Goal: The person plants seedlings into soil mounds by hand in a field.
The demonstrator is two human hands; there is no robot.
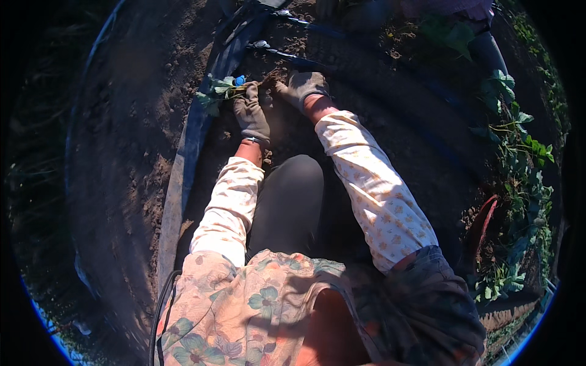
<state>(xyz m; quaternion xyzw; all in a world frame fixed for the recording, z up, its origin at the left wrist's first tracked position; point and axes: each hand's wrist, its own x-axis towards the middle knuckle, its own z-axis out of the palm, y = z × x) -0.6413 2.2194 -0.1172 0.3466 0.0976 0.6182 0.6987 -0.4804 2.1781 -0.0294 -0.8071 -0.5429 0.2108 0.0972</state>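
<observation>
My left hand (252,112), in a tan glove, holds a young leafy plant (224,87) lying sideways. The plant's lobed green leaves point left over the edge of a dark flat strip (197,132). Its brown roots (273,77) reach right, towards my other hand. My right hand (307,86), also gloved, is low over the soil beside the root end; shadow hides whether its fingers grip the roots. A blue fitting (240,80) sits right behind the leaves.
White-ended drip lines (261,44) cross the soil ahead. On the right lie a row of leafy plants (517,183) and a red-rimmed container (487,215). Another person's clothing (451,9) shows at top right. My knee (293,196) is between my arms.
</observation>
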